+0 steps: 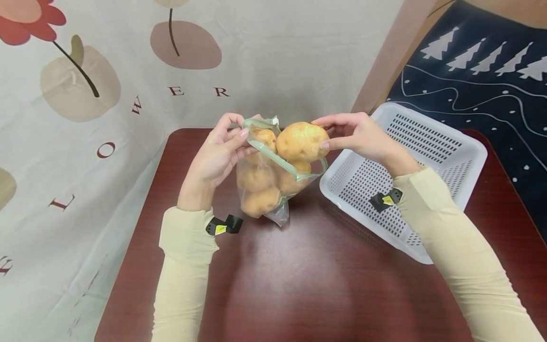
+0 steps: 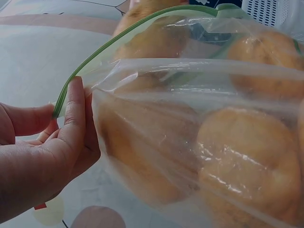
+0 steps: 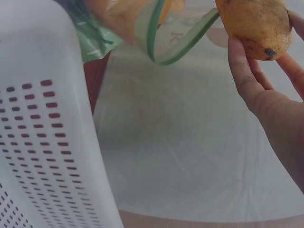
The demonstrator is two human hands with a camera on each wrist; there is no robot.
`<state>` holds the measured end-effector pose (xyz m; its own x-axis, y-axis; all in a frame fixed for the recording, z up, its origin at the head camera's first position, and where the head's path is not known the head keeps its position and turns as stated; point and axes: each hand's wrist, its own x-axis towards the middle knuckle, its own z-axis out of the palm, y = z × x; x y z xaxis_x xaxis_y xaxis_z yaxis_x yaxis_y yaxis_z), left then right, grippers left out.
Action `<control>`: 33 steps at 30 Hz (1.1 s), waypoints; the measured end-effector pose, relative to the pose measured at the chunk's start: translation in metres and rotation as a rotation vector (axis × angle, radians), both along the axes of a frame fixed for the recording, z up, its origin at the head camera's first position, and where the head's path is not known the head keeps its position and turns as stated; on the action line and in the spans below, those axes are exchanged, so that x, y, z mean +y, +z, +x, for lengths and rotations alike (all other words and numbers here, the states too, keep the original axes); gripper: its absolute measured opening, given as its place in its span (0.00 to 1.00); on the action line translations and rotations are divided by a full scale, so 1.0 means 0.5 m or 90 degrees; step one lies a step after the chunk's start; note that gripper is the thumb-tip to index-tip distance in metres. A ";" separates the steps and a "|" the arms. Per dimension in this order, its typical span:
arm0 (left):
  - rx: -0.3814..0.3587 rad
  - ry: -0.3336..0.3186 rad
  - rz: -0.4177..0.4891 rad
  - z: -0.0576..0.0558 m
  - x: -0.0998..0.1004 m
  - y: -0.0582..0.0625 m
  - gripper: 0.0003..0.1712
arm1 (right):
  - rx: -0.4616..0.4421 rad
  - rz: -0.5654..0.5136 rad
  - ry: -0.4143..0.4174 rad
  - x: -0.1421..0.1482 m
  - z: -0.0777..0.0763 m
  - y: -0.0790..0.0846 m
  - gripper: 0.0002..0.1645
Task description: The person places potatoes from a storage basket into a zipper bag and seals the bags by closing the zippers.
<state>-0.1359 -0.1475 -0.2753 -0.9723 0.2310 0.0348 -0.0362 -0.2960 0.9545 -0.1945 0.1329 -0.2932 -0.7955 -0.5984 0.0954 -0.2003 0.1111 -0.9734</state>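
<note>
A clear zip bag [image 1: 258,164] with a green seal strip holds several potatoes [image 1: 259,202] above the table. My left hand [image 1: 220,152] pinches the bag's rim at its left end; in the left wrist view, thumb and fingers [image 2: 74,102] grip the green strip [image 2: 90,56]. At the bag's open mouth, my right hand [image 1: 356,137] holds a large potato [image 1: 302,141] by its right end. That potato [image 3: 256,26] has a dark spot on its end in the right wrist view. Part of it overlaps the bag's opening.
A white perforated plastic basket [image 1: 363,223] stands on the right of the dark red table [image 1: 282,285], under my right forearm. Behind the table hangs a pale cloth [image 1: 290,57] with flower prints. Dark blue fabric with white trees [image 1: 483,61] lies beyond the basket.
</note>
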 end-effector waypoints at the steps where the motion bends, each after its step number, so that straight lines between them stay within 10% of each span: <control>1: 0.000 -0.001 0.001 0.001 -0.001 0.001 0.09 | -0.002 0.010 0.006 0.002 0.000 -0.002 0.26; 20: 0.037 -0.031 0.006 0.000 0.010 0.000 0.09 | 0.027 0.074 0.117 -0.021 -0.005 -0.038 0.30; 33: 0.035 -0.009 0.029 -0.006 0.020 -0.003 0.10 | 0.019 0.087 0.048 -0.045 0.007 -0.045 0.28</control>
